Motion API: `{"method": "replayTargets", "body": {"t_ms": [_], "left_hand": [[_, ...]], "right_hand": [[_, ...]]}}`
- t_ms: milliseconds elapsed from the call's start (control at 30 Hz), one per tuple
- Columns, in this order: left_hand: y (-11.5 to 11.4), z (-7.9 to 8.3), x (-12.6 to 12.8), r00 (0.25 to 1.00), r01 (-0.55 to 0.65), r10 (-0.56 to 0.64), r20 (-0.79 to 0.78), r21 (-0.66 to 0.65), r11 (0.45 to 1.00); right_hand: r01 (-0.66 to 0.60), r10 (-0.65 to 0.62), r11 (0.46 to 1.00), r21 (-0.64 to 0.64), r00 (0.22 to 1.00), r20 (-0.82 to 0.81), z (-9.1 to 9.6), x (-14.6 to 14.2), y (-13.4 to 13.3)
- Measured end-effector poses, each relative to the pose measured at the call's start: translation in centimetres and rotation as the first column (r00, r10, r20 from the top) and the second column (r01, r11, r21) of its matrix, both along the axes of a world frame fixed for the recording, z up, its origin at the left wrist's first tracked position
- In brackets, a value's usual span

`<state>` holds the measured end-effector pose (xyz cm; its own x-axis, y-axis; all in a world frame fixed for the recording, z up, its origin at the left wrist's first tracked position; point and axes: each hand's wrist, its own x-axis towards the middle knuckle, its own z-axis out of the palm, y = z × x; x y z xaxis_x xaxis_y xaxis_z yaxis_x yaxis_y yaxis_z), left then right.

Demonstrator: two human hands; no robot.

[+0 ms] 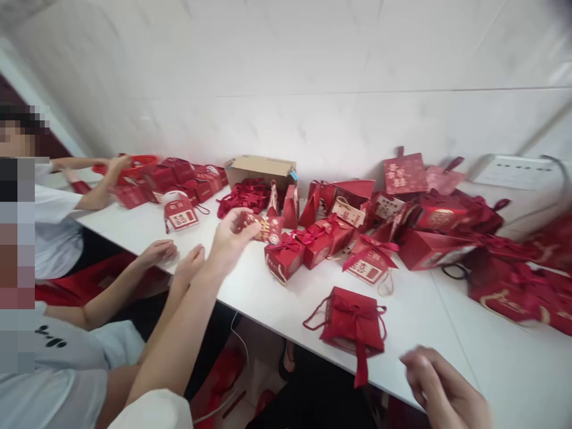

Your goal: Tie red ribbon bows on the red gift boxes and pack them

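My left hand (235, 229) reaches over the white table (241, 286) and pinches a small red printed packet (268, 229) with gold lettering. Just beyond it lies a heap of dark red ribbons (245, 196) in front of an open cardboard box (261, 168). At the lower right, my right hand (442, 381) hovers near the table's front edge, its fingers curled in with nothing visible in them. To its left lies a red gift box (355, 322) tied with a ribbon bow, with a twisted cord handle at its side.
Several red gift boxes (317, 241) crowd the middle and right of the table along the wall. A white power strip (509, 173) leans at the back right. On the left, two people sit; one has hands (156, 253) at the edge, another reaches to a red basket (143, 164).
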<state>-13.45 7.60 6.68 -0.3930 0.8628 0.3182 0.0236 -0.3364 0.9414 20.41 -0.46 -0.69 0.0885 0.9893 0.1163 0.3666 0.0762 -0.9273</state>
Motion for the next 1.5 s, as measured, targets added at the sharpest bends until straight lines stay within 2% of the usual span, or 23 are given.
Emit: {"method": "replayTargets", "body": {"t_ms": [33, 100, 167, 233, 300, 400, 467, 633, 833, 1033, 1100, 1333, 1500], "left_hand": [[-0.7, -0.2, 2.7, 0.996, 0.089, -0.089, 0.027, -0.012, 0.996], [-2.2, -0.7, 7.4, 0.971, 0.24, -0.239, 0.017, -0.065, 0.969], [-3.5, -1.0, 10.6, 0.936, 0.346, -0.351, -0.025, -0.122, 0.93], [-4.3, -1.3, 12.5, 0.907, 0.417, -0.42, 0.008, -0.138, 0.898], [-4.6, -1.7, 13.4, 0.879, 0.47, -0.451, 0.154, -0.122, 0.874], [-4.7, -2.4, 13.6, 0.821, 0.504, -0.435, 0.37, -0.111, 0.856], [-4.8, -2.6, 13.5, 0.805, 0.512, -0.429, 0.41, -0.115, 0.851], [-5.1, -2.6, 13.1, 0.809, 0.519, -0.441, 0.39, -0.12, 0.846], [-5.2, -2.7, 12.9, 0.785, 0.555, -0.484, 0.386, -0.091, 0.827], [-5.0, -2.7, 12.8, 0.739, 0.663, -0.612, 0.282, -0.148, 0.734], [-5.1, -2.8, 12.8, 0.743, 0.661, -0.615, 0.264, -0.144, 0.737], [-5.2, -3.0, 13.0, 0.829, 0.55, -0.509, 0.233, -0.166, 0.819], [-5.1, -2.7, 13.3, 0.809, 0.579, -0.535, 0.244, -0.17, 0.798]], "right_hand": [[-0.075, 0.077, 0.996, 0.054, 0.996, -0.034, 1.2, -1.1, 0.3], [-0.258, 0.272, 0.954, 0.155, 0.96, -0.072, 3.2, -3.2, 1.1], [-0.341, 0.36, 0.928, 0.152, 0.926, -0.117, 4.3, -5.0, 2.1], [-0.291, 0.307, 0.951, 0.102, 0.924, -0.229, 4.7, -6.2, 2.9], [-0.233, 0.231, 0.972, 0.035, 0.909, -0.348, 4.7, -6.6, 3.2], [-0.222, 0.184, 0.975, -0.024, 0.862, -0.472, 4.7, -6.5, 3.1], [-0.248, 0.187, 0.967, -0.048, 0.831, -0.524, 4.8, -6.3, 3.0], [-0.316, 0.223, 0.947, -0.049, 0.761, -0.609, 5.0, -6.0, 3.2], [-0.309, 0.239, 0.951, -0.017, 0.767, -0.596, 5.0, -6.2, 3.2], [-0.361, 0.309, 0.932, 0.022, 0.763, -0.568, 5.2, -6.2, 3.0], [-0.364, 0.322, 0.931, 0.036, 0.769, -0.551, 5.2, -6.3, 3.1], [-0.378, 0.329, 0.926, 0.0, 0.806, -0.493, 5.2, -6.2, 2.9], [-0.358, 0.281, 0.932, -0.048, 0.802, -0.526, 5.5, -6.2, 3.0]]}}
